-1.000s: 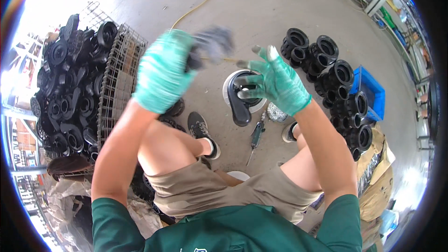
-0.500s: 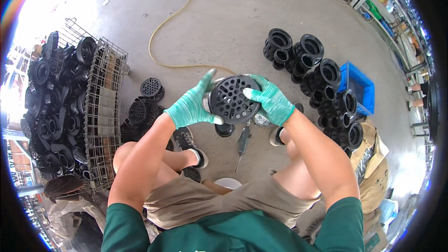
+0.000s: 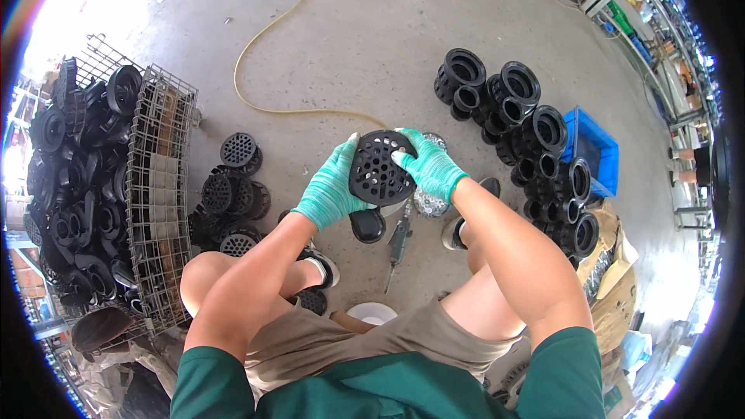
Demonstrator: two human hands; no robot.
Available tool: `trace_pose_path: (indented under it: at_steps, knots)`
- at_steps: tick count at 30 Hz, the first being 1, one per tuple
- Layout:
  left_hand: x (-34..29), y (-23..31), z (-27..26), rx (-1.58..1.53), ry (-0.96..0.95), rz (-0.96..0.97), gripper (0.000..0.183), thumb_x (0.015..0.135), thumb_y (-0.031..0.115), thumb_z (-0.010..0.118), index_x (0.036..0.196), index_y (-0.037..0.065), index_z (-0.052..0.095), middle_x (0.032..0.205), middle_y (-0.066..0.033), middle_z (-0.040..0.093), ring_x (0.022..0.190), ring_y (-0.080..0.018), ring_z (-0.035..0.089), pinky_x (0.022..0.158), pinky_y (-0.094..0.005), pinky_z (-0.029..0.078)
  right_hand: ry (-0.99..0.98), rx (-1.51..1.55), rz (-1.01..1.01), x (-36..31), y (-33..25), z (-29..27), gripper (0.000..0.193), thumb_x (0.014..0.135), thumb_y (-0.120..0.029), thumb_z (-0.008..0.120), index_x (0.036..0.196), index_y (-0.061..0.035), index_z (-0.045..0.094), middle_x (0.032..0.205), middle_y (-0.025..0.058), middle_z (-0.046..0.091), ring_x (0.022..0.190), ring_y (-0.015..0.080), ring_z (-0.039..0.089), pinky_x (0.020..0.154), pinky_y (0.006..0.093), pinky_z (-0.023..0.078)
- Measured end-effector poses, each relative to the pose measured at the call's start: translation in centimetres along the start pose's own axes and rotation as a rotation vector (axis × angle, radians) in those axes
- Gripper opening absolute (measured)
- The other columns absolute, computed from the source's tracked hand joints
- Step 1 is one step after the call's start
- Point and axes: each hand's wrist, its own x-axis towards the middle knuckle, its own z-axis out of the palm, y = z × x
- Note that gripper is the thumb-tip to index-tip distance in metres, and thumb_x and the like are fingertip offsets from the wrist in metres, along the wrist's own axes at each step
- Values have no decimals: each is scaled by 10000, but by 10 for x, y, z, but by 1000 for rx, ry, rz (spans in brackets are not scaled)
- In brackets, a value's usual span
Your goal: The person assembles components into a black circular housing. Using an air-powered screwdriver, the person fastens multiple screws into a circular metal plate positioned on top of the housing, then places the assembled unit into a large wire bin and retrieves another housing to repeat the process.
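Between my two green-gloved hands is a round black perforated drain cover (image 3: 382,168), tilted up in front of me. My left hand (image 3: 330,186) wraps its left edge. The fingers of my right hand (image 3: 429,166) close on its right edge, with the thumb on the holed face. A rounded black stub (image 3: 368,226) shows just below the cover; I cannot tell if it is joined to it. Beneath my hands a grey-black power screwdriver (image 3: 400,242) lies on the floor. Beside it stands a dish of small shiny pieces (image 3: 429,202).
A wire cage (image 3: 161,163) heaped with black plastic parts (image 3: 89,194) stands at left. Stacked holed covers (image 3: 238,150) sit beside it. Black drain bodies (image 3: 549,130) line the right, near a blue crate (image 3: 606,157). A yellow hose (image 3: 240,81) crosses the floor.
The cover has tipped and shifted slightly left in my hands. The black stub below it has come further into view. My left hand has moved slightly right, its fingers closer in.
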Motion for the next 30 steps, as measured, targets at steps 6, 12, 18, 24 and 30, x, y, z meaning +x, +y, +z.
trace_pose_path:
  at_steps: [6, 12, 18, 24, 30]
  knots:
    - [-3, -13, 12, -44, -89, -60, 1231, 601, 193, 976, 1581, 105, 237, 1420, -46, 502, 1214, -220, 557, 1100, -354, 484, -38, -171, 105, 9, 2, 7, 698, 974, -291, 641, 1550, -61, 321, 1413, 272, 549, 1307, 396, 546, 1099, 440, 438]
    - [-11, -45, 32, -711, -51, -351, 1264, 585, 60, 949, 1602, 129, 202, 1430, -34, 507, 1222, -210, 548, 1134, -340, 451, -84, -280, -11, 8, 3, 15, 707, 931, -212, 651, 1530, 6, 346, 1460, 278, 496, 1353, 392, 501, 1156, 422, 389]
    - [-1, -3, 6, -985, -137, -661, 1257, 611, -81, 886, 1622, 147, 174, 1414, -23, 544, 1216, -138, 536, 1099, -338, 501, -43, -366, -10, 8, 7, 15, 659, 891, -147, 674, 1479, 20, 426, 1419, 279, 527, 1309, 399, 531, 1130, 431, 421]
    - [-5, 1, 7, -540, -211, -504, 1248, 628, -47, 897, 1625, 151, 173, 1454, -23, 523, 1196, -121, 555, 1072, -344, 518, 7, -414, 12, -4, 3, 15, 547, 860, -82, 691, 1382, -6, 545, 1334, 264, 578, 1242, 396, 573, 1100, 438, 448]
    - [1, 3, -2, -402, -110, -288, 1216, 647, 8, 917, 1620, 140, 201, 1446, -44, 529, 1197, -123, 558, 1043, -350, 532, 135, -249, -52, -16, -15, -2, 527, 851, -42, 696, 1361, -18, 565, 1266, 234, 634, 1189, 336, 629, 1050, 400, 490]
